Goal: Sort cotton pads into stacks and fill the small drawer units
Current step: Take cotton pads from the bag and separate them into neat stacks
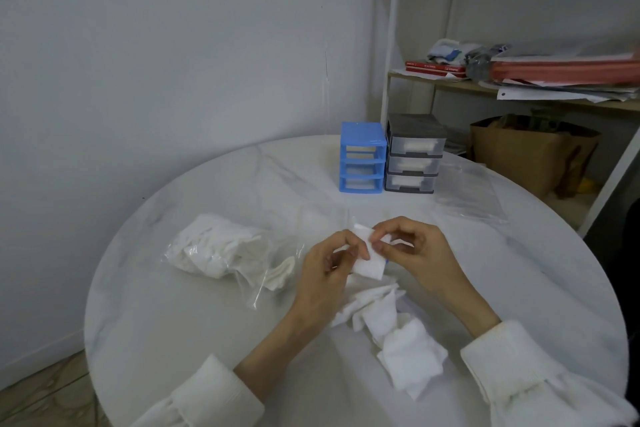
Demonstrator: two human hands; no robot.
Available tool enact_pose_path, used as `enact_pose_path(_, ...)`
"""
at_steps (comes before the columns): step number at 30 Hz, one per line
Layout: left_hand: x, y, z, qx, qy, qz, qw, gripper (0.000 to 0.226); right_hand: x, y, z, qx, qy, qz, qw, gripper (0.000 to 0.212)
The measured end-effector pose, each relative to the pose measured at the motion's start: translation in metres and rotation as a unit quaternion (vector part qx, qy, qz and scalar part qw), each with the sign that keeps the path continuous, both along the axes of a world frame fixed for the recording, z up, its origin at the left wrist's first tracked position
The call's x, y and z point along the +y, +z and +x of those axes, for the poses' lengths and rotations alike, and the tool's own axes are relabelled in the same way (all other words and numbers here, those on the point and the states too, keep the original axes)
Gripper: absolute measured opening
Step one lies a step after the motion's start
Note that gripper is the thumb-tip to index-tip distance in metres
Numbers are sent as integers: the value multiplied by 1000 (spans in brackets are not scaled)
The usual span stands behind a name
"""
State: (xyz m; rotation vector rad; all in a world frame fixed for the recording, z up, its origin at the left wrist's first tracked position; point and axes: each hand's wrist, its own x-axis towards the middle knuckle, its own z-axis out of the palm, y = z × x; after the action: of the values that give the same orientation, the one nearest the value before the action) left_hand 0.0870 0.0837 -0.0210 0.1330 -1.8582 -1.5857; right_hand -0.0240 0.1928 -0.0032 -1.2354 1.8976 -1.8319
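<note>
At the table's centre, both hands meet over a small stack of cotton pads (370, 258) held above the white marble tabletop (173, 305). The left hand (329, 267) curls its fingers round the stack's left edge, thumb on top. The right hand (412, 250) pinches the stack's upper right corner between thumb and forefinger, its other fingers curled above.

Toward six o'clock from the hands, a loose heap of cotton pads (391, 326) sprawls on the table, reaching down between the two white sleeves. At nine o'clock lies a clear plastic bag of cotton pads (221, 246), its mouth facing the hands, with a few pads spilling from it. A clear, drawer-like plastic piece (322, 222) sits just beyond the hands at twelve o'clock; its contents cannot be told.

Farther off at twelve o'clock stand two small drawer units, touching side by side: the blue drawer unit (363, 158) on the left, its drawer slots showing little inside, and the grey drawer unit (414, 154) on the right, with white pads visible in its three clear drawers. At two o'clock an empty flat plastic bag (467, 194) lies near the table's edge.
</note>
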Motion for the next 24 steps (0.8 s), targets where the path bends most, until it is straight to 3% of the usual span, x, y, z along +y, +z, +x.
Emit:
enact_pose_path(3, 0, 0, -1, -9, -1, 11, 1000, 29, 1, 0, 0, 16, 1, -6, 1000, 17)
enact_pose_path(7, 2, 4, 0, -26, 6, 35, 999, 13, 3, -1, -1, 38, -5, -2, 999, 16)
enact_pose_path(11, -3, 2, 0, -31, 83, 30, 996, 29, 3, 2, 2, 33, -2, -11, 999, 20)
enact_pose_path(14, -9, 2, 1, -31, 144, 41, 988, 28, 5, 3, 4, 32, 9, 2, 999, 22)
enact_pose_path(20, -13, 3, 1, -35, 195, 31, 980, 22, 11, 8, 9, 57, 191, 150, 968, 18)
enact_pose_path(24, -13, 1, 1, -45, 203, 22, 978, 24, 8, 4, 12, 91, 203, 206, 953, 20)
